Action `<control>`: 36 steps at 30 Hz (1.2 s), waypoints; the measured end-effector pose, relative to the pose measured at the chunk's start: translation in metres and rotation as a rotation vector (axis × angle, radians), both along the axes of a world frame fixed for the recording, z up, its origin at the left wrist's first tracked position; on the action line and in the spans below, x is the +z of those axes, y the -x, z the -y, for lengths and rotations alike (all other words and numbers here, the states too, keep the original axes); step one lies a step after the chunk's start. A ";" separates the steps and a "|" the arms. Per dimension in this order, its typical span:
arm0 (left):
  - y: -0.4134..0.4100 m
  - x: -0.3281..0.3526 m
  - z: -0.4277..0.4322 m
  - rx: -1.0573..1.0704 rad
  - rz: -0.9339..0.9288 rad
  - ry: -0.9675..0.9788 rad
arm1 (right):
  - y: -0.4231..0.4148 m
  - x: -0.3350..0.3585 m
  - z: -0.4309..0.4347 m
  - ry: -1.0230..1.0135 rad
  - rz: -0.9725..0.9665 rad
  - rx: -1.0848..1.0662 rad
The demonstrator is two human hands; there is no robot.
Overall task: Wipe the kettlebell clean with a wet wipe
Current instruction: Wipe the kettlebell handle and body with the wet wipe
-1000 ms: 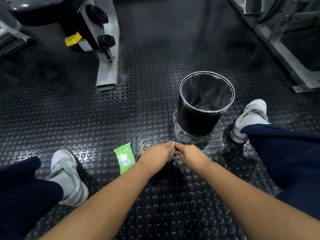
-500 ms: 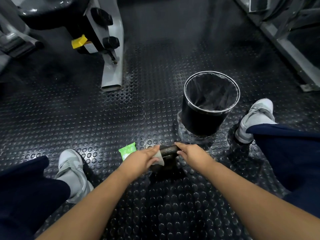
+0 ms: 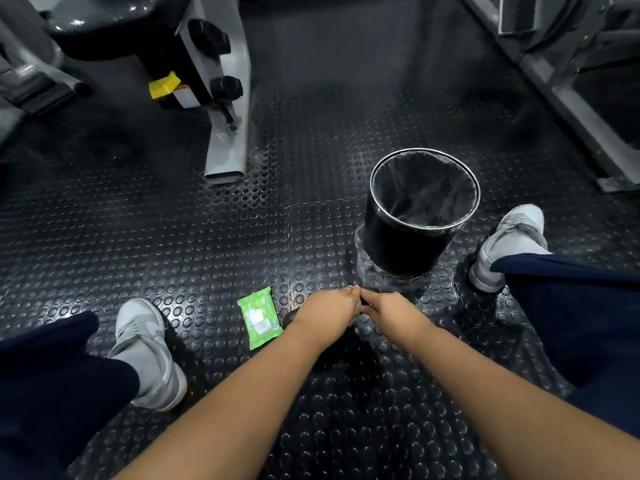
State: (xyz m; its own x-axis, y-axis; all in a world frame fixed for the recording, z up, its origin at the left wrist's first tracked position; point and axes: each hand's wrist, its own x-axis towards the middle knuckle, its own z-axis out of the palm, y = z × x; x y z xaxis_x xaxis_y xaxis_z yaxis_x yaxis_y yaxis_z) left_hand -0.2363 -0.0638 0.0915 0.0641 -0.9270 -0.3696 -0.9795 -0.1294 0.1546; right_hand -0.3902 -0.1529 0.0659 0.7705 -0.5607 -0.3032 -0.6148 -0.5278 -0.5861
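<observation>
Gripping kettlebell [image 3: 341, 348]: left hand [image 3: 329, 311], right hand [image 3: 388, 311].

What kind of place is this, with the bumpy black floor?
Most likely a gym. The studded black rubber floor, the grey exercise machine with black knobs at the upper left, and another grey machine frame at the upper right all point to one.

single head-worn wide-angle view, looking steeply down, close over studded floor [image 3: 173, 220]
</observation>
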 end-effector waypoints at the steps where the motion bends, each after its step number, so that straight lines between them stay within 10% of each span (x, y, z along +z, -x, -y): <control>1: 0.003 -0.001 0.003 0.008 0.008 -0.008 | 0.000 0.000 0.000 -0.012 0.009 -0.010; 14: -0.063 -0.007 -0.056 0.287 -0.310 0.065 | -0.005 0.002 -0.004 0.000 -0.033 -0.019; 36: -0.002 0.001 0.004 0.016 0.011 0.008 | 0.000 -0.002 -0.002 -0.010 -0.002 -0.033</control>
State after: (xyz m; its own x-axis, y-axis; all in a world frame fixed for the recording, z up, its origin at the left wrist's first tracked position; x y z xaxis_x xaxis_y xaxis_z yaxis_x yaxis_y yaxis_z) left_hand -0.2345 -0.0675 0.0928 0.0835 -0.9286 -0.3617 -0.9789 -0.1443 0.1446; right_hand -0.3906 -0.1511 0.0639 0.7510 -0.5830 -0.3101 -0.6329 -0.5014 -0.5900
